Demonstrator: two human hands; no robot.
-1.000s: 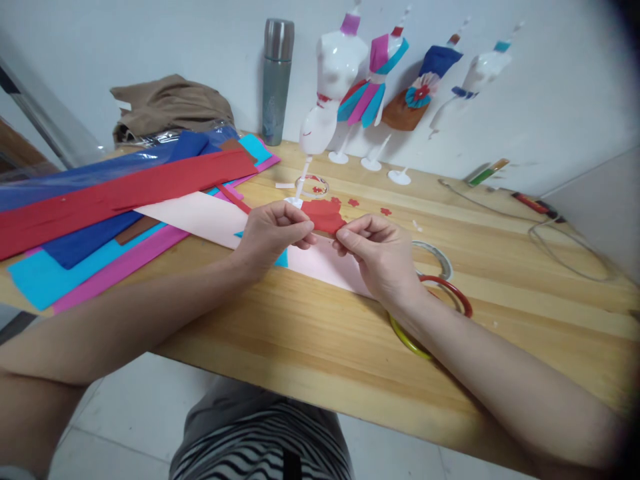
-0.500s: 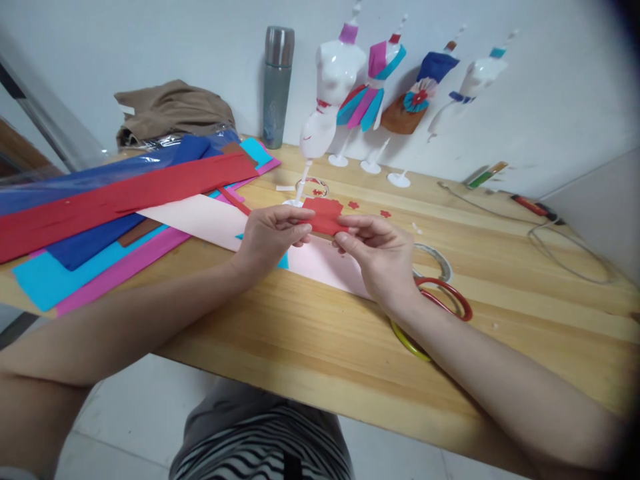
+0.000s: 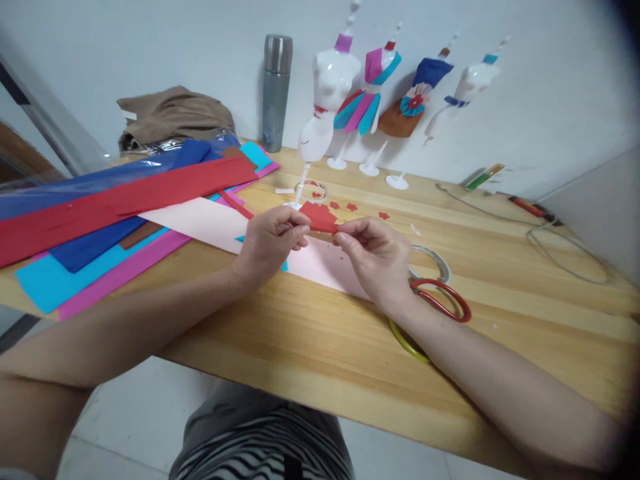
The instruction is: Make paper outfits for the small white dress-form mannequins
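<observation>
A small red paper-like piece (image 3: 319, 217) with a stepped far edge is stretched between my two hands above the table. My left hand (image 3: 274, 241) pinches its left end between thumb and fingers. The right end is pinched by my right hand (image 3: 376, 259). Beneath them lies a pale pink strip (image 3: 327, 267). Just beyond the piece are small red flower cut-outs (image 3: 352, 207). By my right wrist rest scissors with red and yellow handles (image 3: 455, 303), partly covered by my forearm, and a whitish ring (image 3: 437, 257), perhaps a tape roll.
Overlapping red, blue, turquoise and magenta sheets (image 3: 125, 193) cover the left side. Several small white mannequins (image 3: 335, 77), some dressed, stand along the wall beside a grey flask (image 3: 277, 100). Brown cloth (image 3: 175, 117) is heaped behind the sheets. A thin cable (image 3: 565, 257) runs along the right.
The red piece has tilted flatter and looks narrower between my hands. My right hand has shifted slightly left. Another red flower cut-out now shows behind the piece. The view has tipped slightly upward.
</observation>
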